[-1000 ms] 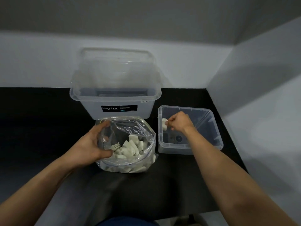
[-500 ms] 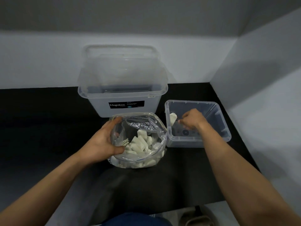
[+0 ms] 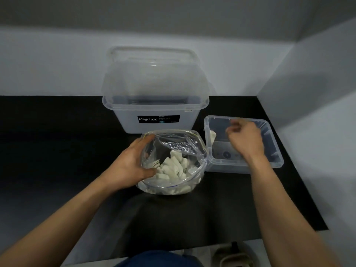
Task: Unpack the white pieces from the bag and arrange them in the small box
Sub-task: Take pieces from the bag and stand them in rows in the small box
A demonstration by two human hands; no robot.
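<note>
Now freed, white piece [image 3: 212, 136] leans in small box [image 3: 277, 164]; right hand [image 3: 246, 141] empty, loosely curled; left hand [image 3: 127, 164] grips bag [image 3: 183, 148].

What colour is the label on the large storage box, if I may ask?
The label is black with white lettering; head view.

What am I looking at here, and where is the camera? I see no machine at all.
There is no machine: these are a person's two bare arms, filmed by one wide-angle camera worn on the head, looking forward and down. On the black tabletop stand a large clear Megabox tub, a clear plastic bag of white pieces and a small clear box. The left hand grips the bag's rim, holding it open. The right hand hovers over the small box with loosely curled fingers and seems to hold nothing, though it is blurred. One white piece leans against that box's left wall.
</note>
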